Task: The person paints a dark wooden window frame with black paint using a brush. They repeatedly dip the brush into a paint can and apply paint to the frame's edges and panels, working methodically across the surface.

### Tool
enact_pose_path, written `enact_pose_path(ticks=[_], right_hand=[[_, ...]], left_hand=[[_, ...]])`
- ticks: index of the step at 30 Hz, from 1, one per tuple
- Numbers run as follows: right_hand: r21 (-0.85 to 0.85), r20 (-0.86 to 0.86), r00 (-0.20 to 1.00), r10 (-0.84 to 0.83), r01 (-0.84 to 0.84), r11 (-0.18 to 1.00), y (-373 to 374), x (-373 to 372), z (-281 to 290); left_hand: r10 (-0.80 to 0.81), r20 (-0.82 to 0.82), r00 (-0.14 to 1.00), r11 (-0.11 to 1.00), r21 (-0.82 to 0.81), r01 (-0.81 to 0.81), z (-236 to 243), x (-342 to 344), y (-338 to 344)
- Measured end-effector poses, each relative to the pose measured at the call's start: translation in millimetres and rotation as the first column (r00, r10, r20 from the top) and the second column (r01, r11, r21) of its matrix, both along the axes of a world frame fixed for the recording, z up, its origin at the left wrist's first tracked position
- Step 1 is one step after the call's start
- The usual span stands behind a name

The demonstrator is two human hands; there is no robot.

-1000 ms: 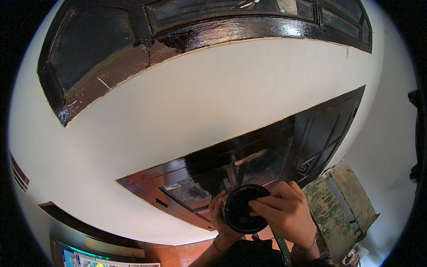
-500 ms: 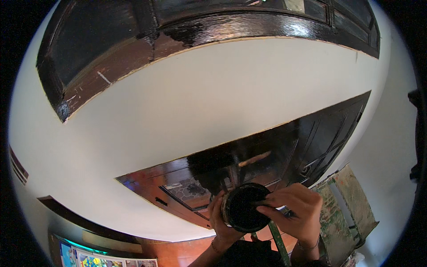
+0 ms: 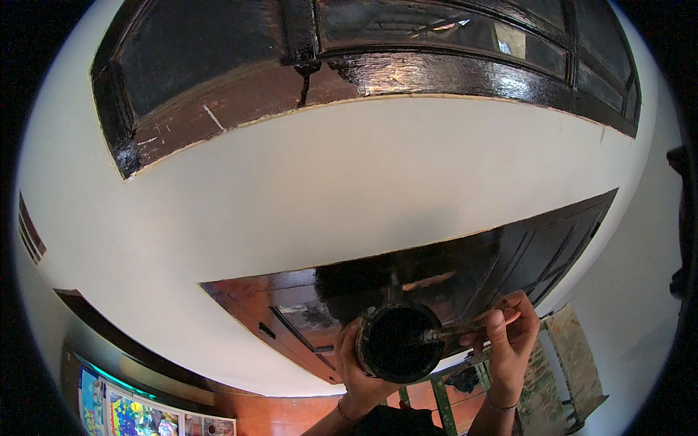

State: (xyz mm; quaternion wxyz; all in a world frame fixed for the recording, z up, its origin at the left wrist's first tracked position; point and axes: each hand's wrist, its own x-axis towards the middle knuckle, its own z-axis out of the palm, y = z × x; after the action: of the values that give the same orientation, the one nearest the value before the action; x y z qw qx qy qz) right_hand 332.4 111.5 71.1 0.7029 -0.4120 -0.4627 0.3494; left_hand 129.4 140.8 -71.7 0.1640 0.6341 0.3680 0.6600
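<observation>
My left hand [image 3: 358,376] is wrapped round the side of a round paint can [image 3: 368,347], its open top facing me. Dark paint [image 3: 396,345] fills the inside, and drips stain the wall of the can. In my right hand [image 3: 511,350], just right of the can, is a paintbrush [image 3: 465,330], pinched by its handle between thumb and fingers. The brush reaches left over the rim; its bristles blend into the dark paint, so how deep they sit cannot be told. Above, a wooden window frame [image 3: 436,73] is glossy black along the right and dull brown [image 3: 247,98] along the left.
White wall [image 3: 305,192] separates the window frame from a dark panelled door [image 3: 523,251] below. A paint-stained stand or ladder part [image 3: 574,356] stands at the lower right. Reddish floor tiles [image 3: 269,416] and a lit display cabinet [image 3: 145,414] show far below at left.
My right hand has drawn back to the right and turned, so the brush handle now shows. The window frame sits lower in view. My left hand still holds the can.
</observation>
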Motion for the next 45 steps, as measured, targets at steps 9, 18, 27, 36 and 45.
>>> enact_pose_path(ticks=[9, 18, 27, 36, 45], right_hand=[[0.079, 0.034, 0.999, -0.042, 0.039, 0.996, 13.4, -2.0, -3.8], [0.034, -0.041, 0.997, -0.069, 0.07, 0.997, 16.6, -0.5, -1.3], [0.109, -0.09, 0.987, 0.135, -0.125, 0.986, 17.8, 1.8, 5.7], [0.183, -0.082, 0.997, 0.003, 0.013, 0.983, 14.4, -18.9, 12.1], [0.125, -0.044, 0.999, -0.029, 0.034, 0.992, -2.8, -36.1, 24.4]], left_hand=[[0.028, -0.034, 0.999, 1.0, -0.004, -0.028, 0.8, 0.1, 3.1], [0.137, -0.165, 0.977, 0.99, 0.008, -0.137, 21.5, -7.1, -0.3], [0.155, -0.116, 0.981, 0.985, -0.061, -0.162, 34.6, -12.9, -5.7], [0.24, -0.144, 0.96, 0.971, 0.024, -0.239, 37.9, -25.6, -9.8], [0.267, -0.168, 0.949, 0.963, 0.023, -0.267, 34.9, -31.0, -10.1]])
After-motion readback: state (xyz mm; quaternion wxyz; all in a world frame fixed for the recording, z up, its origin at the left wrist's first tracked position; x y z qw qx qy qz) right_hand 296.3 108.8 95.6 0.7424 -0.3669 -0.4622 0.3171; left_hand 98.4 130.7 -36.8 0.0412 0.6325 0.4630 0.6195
